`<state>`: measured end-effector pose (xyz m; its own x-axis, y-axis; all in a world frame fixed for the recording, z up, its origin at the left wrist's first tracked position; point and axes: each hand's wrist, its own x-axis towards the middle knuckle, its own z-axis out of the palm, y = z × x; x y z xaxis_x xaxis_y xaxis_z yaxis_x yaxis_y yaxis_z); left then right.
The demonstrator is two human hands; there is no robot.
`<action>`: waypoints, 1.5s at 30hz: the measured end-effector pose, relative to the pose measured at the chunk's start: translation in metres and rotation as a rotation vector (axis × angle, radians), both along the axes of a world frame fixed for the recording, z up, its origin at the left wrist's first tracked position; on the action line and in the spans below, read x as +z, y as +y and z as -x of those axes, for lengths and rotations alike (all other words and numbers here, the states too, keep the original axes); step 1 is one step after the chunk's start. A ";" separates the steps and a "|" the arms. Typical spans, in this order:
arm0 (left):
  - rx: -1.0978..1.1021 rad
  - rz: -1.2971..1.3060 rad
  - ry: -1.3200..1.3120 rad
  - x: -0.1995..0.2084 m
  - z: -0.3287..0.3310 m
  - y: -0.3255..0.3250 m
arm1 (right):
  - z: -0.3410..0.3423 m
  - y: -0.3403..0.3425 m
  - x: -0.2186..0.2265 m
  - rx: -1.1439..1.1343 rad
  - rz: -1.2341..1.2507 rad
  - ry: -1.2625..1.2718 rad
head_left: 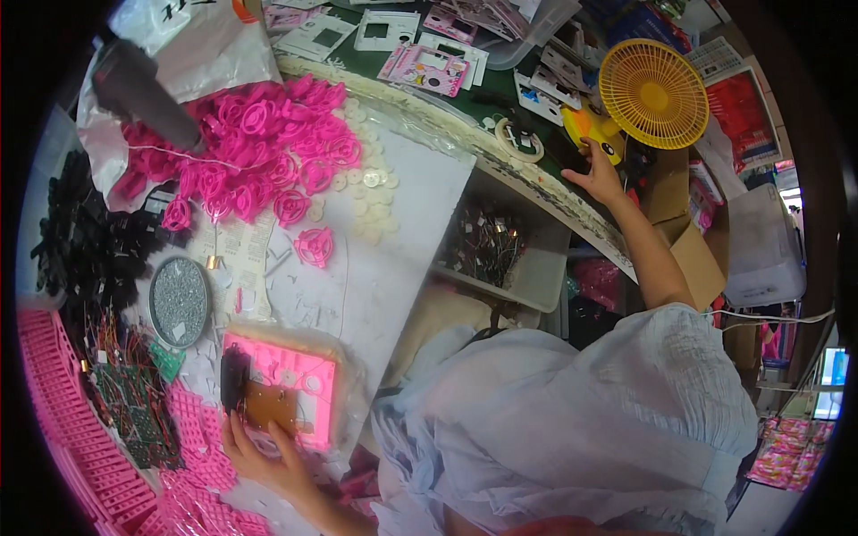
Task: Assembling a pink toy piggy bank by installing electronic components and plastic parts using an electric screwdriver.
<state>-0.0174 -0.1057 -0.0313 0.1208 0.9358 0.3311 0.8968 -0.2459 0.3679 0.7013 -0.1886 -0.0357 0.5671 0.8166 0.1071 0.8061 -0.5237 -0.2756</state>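
Observation:
A pink plastic casing (319, 384) lies on the white work table at the lower left, with a brown board (271, 406) and a black part (235, 375) set in it. My left hand (259, 460) rests at its near edge, fingers apart, fingertips by the black part and thumb against the brown board. My right hand (597, 174) is stretched out to the upper right, fingers extended and thumb spread. Its fingertips touch or lie close to the yellow duck-shaped base (594, 129) of a small fan (654, 92) with a round yellow grille.
Pink ring-shaped parts (259, 134) are heaped at the back left. Nearby stand an oval dish of small screws (180, 302), black parts (89, 237), wired green boards (134, 402) and a pink basket (85, 429). A grey bin of wired parts (527, 277) sits below the table edge.

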 end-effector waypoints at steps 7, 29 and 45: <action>-0.007 0.022 -0.021 0.003 0.003 0.000 | -0.001 0.003 -0.003 -0.008 0.022 0.009; 0.082 -0.014 -0.009 -0.011 0.005 0.004 | 0.150 0.129 0.076 0.489 -0.064 0.145; -0.031 0.083 -0.200 0.034 0.031 0.130 | 0.466 0.389 0.129 0.987 -0.506 0.975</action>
<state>-0.0486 0.0247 0.0025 0.0898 0.9578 0.2730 0.7961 -0.2337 0.5581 0.2353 0.2000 0.0931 -0.1697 0.8992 0.4032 0.1639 0.4292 -0.8882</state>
